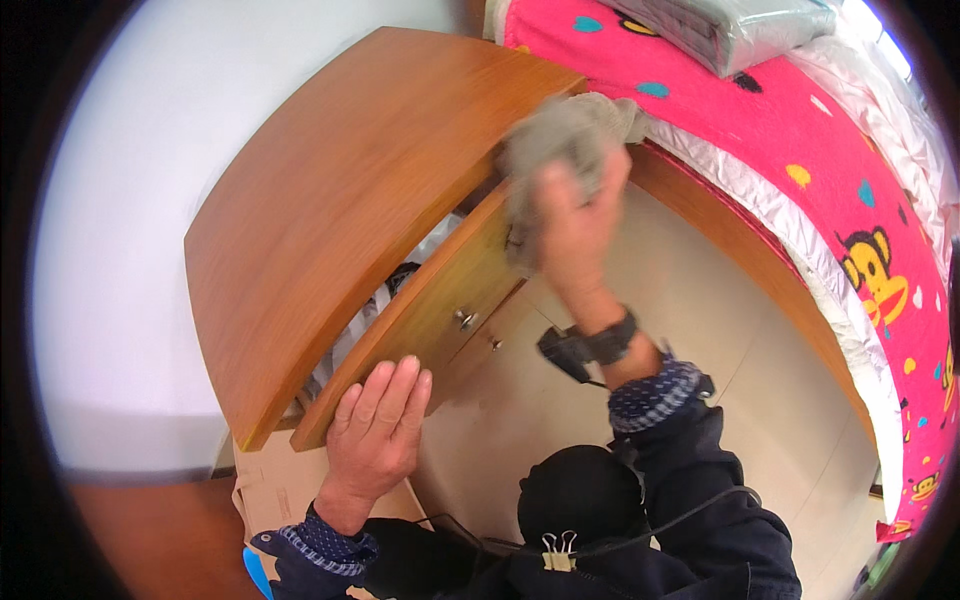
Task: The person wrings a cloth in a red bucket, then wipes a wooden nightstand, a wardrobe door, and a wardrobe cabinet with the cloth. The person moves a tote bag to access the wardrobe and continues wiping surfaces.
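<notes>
A wooden cabinet has its top drawer pulled partly out, with white and dark items inside. My right hand holds a grey-beige cloth against the drawer's far end, near the corner of the cabinet top; both are blurred. Flat against the drawer front, close to its near end, lies my left hand, fingers together and holding nothing. Between my hands a round metal knob sits on the drawer front. Below it a second knob shows on a lower front.
On the right stands a bed with a pink cartoon-print blanket and a wooden side rail. A plastic-wrapped package lies on it. Cardboard is beside the cabinet's near end. Pale floor tiles stretch between cabinet and bed.
</notes>
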{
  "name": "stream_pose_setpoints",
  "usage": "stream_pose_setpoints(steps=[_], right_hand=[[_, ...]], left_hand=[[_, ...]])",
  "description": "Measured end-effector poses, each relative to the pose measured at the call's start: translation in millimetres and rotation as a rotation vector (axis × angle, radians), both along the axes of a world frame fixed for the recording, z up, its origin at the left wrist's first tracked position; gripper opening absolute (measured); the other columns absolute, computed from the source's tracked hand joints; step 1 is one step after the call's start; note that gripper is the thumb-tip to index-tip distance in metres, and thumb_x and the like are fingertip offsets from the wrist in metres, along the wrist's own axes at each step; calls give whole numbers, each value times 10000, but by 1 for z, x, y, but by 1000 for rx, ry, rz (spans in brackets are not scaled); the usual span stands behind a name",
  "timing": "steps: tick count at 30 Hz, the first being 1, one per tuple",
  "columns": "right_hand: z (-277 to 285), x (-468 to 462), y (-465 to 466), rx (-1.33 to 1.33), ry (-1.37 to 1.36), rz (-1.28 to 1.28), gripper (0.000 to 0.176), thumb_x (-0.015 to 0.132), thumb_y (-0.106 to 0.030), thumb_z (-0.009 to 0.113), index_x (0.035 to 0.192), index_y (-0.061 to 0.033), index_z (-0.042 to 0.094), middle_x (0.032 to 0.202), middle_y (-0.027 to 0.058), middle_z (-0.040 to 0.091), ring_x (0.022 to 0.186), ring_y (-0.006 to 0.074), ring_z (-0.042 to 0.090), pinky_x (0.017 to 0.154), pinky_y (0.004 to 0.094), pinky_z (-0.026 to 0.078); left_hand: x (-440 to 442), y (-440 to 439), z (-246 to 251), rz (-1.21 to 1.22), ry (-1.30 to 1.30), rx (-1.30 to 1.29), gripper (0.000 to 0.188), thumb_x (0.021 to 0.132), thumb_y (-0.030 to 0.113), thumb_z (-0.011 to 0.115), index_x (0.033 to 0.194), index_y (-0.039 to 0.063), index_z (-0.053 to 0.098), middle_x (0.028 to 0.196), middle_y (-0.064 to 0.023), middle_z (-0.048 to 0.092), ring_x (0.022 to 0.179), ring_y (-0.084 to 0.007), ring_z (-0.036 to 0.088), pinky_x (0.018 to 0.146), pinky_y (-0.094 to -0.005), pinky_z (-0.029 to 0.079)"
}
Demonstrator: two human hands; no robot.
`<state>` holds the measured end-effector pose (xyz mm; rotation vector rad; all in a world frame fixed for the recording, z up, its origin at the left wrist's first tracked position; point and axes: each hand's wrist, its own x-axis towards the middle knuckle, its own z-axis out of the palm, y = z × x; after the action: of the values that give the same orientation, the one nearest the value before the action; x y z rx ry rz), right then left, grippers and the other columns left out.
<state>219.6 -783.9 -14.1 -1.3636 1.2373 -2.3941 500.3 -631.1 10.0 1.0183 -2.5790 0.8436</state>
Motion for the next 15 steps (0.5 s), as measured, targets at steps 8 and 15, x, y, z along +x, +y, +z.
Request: stream_pose_setpoints(steps=[8,15], right_hand=[[-96,33,-16,169,250,-48,612,921,-236,752,1420,-10,481,1436,338,364,1312,498,416,1156,559,325],[-64,51,-25,242,-144,-49,587,949,-227,720,1413,21,461,1358,312,422,1276,474,433,1138,536,329]], left_hand=[[13,-37,-14,202,2,113,441,964,175,645,1402,147,681,1615,-77,518,1468,-298,488,1147,-470,379],[14,-36,-14,188,-24,132,416,927,166,691,1341,181,727,1598,-80,539,1479,-326,475,1166,-508,341]])
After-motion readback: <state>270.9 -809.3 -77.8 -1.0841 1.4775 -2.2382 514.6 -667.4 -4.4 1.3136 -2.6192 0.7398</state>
